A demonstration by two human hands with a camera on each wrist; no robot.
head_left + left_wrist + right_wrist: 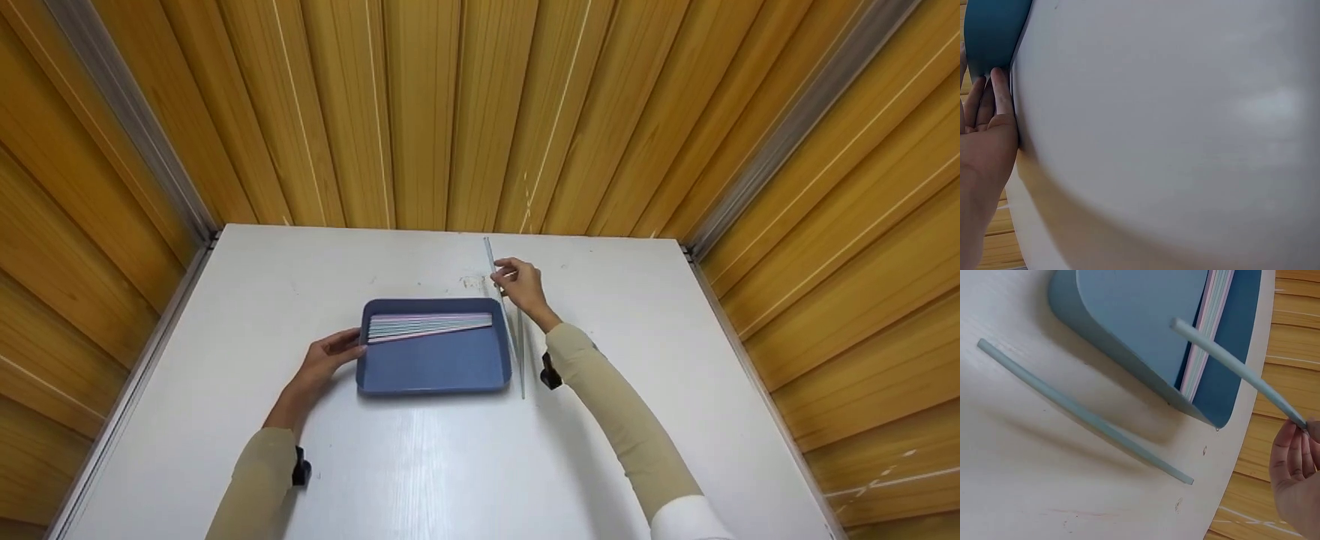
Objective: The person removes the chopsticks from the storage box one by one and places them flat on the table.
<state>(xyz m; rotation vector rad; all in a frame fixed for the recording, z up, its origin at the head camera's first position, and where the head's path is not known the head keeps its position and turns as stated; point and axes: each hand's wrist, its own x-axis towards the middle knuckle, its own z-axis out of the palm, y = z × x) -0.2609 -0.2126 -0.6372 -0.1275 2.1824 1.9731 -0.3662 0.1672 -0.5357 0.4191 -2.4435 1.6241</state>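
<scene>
Slanting from the right grip [523, 287] is a slim pale-green tube [1238, 369].

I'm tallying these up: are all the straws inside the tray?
No, one straw lies beside the tray and the right hand holds another.

Plank walls [420, 112], white surface [420, 465]
Surface below the hands [324, 364]; walls beyond and beside them, grey rails [131, 112] between.

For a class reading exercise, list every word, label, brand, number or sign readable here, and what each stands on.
None can be read.
The blue tray, the straws in it, the straw in the right hand and the wood-patterned wall show no text.
The specks on the white table are too small to make out.
</scene>
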